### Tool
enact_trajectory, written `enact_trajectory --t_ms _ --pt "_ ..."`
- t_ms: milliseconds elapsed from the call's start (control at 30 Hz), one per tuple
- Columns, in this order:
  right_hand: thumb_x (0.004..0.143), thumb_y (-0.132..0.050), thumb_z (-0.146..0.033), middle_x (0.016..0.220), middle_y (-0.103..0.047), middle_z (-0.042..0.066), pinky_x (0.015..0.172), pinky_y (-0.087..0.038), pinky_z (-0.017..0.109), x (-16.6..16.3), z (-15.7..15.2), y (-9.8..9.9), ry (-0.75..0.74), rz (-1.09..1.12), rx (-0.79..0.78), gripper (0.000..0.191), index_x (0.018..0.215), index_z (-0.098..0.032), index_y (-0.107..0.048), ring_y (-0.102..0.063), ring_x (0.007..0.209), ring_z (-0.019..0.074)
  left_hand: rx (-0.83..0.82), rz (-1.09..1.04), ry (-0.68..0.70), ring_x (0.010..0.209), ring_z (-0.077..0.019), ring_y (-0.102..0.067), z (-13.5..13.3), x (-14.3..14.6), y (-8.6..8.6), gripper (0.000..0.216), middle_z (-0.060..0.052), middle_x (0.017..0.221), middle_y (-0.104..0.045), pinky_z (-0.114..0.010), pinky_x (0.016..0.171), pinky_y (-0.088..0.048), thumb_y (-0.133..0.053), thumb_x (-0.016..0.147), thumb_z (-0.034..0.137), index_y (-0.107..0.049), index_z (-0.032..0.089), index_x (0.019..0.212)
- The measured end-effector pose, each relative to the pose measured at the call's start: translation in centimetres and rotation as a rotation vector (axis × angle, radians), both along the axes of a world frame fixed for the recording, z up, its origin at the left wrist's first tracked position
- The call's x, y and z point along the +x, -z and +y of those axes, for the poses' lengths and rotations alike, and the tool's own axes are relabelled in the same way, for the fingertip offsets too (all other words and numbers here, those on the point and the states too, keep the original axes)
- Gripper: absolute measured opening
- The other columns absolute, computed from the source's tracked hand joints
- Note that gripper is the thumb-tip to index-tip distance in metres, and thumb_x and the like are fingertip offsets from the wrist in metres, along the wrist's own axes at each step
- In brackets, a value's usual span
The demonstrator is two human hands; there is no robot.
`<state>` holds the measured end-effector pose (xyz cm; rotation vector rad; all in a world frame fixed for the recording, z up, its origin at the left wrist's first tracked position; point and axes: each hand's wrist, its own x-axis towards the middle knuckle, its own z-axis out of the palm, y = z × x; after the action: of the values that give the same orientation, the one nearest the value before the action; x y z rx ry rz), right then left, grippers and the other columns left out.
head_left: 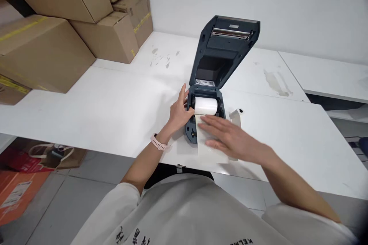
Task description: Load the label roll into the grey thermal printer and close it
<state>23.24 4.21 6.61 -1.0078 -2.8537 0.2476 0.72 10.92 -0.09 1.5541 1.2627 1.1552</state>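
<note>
A dark grey label printer [190,138] stands on the table with its lid [230,49] raised. Inside lies a white label roll [206,105], and from it a pale paper strip [211,155] runs forward over the printer's front and past it. My left hand [180,113] grips the printer's left side wall, fingers outside and thumb over the edge beside the roll. Flat above the strip is my right hand [224,138], fingers stretched out, slightly blurred; whether it touches the paper I cannot tell. It hides part of the printer's front right.
A small white roll [237,114] with a loose tail lies right of the printer. Cardboard boxes [109,36] are stacked at the back left of the white table [120,111]. A wall rises behind, and bags [54,153] and an orange box [21,195] sit below on the left.
</note>
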Motion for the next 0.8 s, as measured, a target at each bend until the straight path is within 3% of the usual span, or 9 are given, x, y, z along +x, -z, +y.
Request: enact_trajectory --t_ms 133,233,467,567,667,733,800 --pt "0.109 -0.044 -0.046 0.172 -0.031 0.015 0.126 -0.040 0.059 -0.4 -2.5 3.2 0.060 0.073 0.087 0.071 0.170 -0.027 -0.013 -0.031 0.161 0.0316 0.012 -0.018 0.001 0.141 -0.0320 -0.060 -0.1 0.0 0.1 0.098 -0.008 0.164 -0.050 -0.049 0.114 -0.050 -0.067 0.080 0.018 -0.023 0.037 0.165" --pt "0.108 -0.045 -0.048 0.171 -0.033 0.015 0.125 -0.041 0.060 -1.1 -2.6 4.0 0.078 0.103 0.131 0.078 0.171 -0.028 -0.004 -0.031 0.160 0.0318 0.010 -0.009 -0.009 0.140 -0.0316 -0.061 -0.1 0.0 0.2 0.098 -0.009 0.164 -0.050 -0.048 0.113 -0.051 -0.066 0.079 0.016 -0.023 0.037 0.165" --pt "0.107 -0.044 -0.052 0.169 -0.036 0.018 0.126 -0.040 0.059 -2.0 -2.8 4.5 0.117 0.150 0.122 0.067 0.165 -0.019 -0.033 -0.032 0.160 0.0332 0.013 0.005 -0.005 0.140 -0.0296 -0.061 0.5 0.1 0.9 0.092 -0.009 0.167 -0.046 -0.048 0.116 -0.050 -0.062 0.083 0.018 -0.023 0.035 0.165" --pt "0.105 -0.048 -0.057 0.169 -0.037 0.015 0.126 -0.041 0.060 -1.2 -2.7 3.3 0.098 0.211 0.005 0.065 0.159 -0.021 -0.045 -0.034 0.159 0.0342 -0.003 0.052 0.021 0.151 -0.0293 -0.049 -1.3 0.1 0.5 0.081 -0.011 0.171 -0.037 -0.049 0.121 -0.045 -0.054 0.094 0.026 -0.018 0.030 0.167" --pt "0.104 -0.051 -0.056 0.161 -0.053 0.006 0.120 -0.049 0.055 0.8 -0.9 0.7 0.102 0.420 -0.114 0.049 0.146 -0.032 -0.061 -0.052 0.148 0.0318 0.013 0.190 0.103 0.164 -0.0304 -0.024 -5.1 0.4 -0.3 0.074 -0.007 0.178 -0.020 -0.053 0.130 -0.032 -0.046 0.103 0.038 -0.011 0.034 0.168" --pt "0.105 -0.053 -0.053 0.153 -0.062 0.004 0.121 -0.048 0.053 2.1 2.0 -1.5 0.235 0.664 -0.036 0.041 0.140 -0.035 -0.064 -0.059 0.142 0.0286 0.021 0.316 0.178 0.167 -0.0321 -0.003 -7.9 0.4 -0.8 0.070 -0.004 0.180 -0.004 -0.057 0.132 -0.026 -0.044 0.105 0.043 -0.013 0.036 0.168" --pt "0.103 -0.053 -0.059 0.155 -0.058 0.005 0.124 -0.042 0.052 2.9 6.3 -3.5 0.409 0.886 0.097 0.049 0.145 -0.034 -0.058 -0.056 0.144 0.0261 0.014 0.431 0.265 0.166 -0.0333 0.008 -9.7 0.4 -1.6 0.068 -0.005 0.180 0.002 -0.062 0.131 -0.024 -0.040 0.106 0.047 -0.014 0.035 0.168"
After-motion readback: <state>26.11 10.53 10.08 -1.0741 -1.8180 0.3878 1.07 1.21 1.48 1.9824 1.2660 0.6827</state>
